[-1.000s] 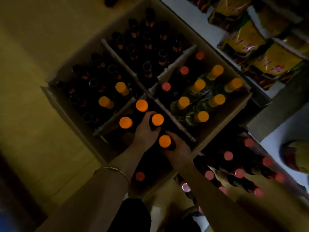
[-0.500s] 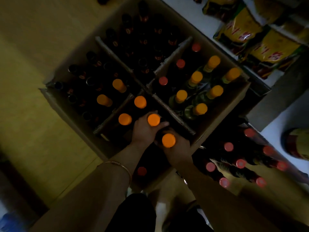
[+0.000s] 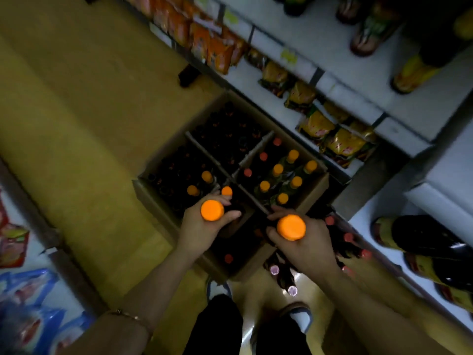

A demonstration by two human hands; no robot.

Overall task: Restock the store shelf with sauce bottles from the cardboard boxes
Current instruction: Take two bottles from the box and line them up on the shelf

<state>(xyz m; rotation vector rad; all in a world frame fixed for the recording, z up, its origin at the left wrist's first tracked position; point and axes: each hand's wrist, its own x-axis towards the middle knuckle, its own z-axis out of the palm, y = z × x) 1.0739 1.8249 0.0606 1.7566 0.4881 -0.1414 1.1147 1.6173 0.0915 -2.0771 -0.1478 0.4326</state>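
Fingers (image 3: pixel 231 214) of the left hand (image 3: pixel 202 228) curl around the neck of an orange-capped bottle (image 3: pixel 212 210), thumb on the near side, holding it upright with the cap facing the camera. The right hand (image 3: pixel 305 245) grips a second orange-capped bottle (image 3: pixel 291 227) the same way, its fingers wrapped tightly below the cap. Both bottles' dark bodies are largely hidden beneath the hands. The two bottles hang well above the cardboard box (image 3: pixel 316 187), which sits on the yellow floor (image 3: pixel 76 111) against the white store shelf (image 3: pixel 358 103).

Half a second ago both hands were down inside the near compartment of the box, each closed on a cap among the other bottles. Since then the two bottles have been lifted clear and now stand apart from each other, the left one over the box's near-left section, the right one over its near corner. The view has also pulled back and up, so the box looks smaller and more of the shelf shows, with yellow packets (image 3: pixel 343 144) on its lower tier and large dark bottles (image 3: pixel 430 242) to the right. Orange and red caps remain in the box's right compartment.
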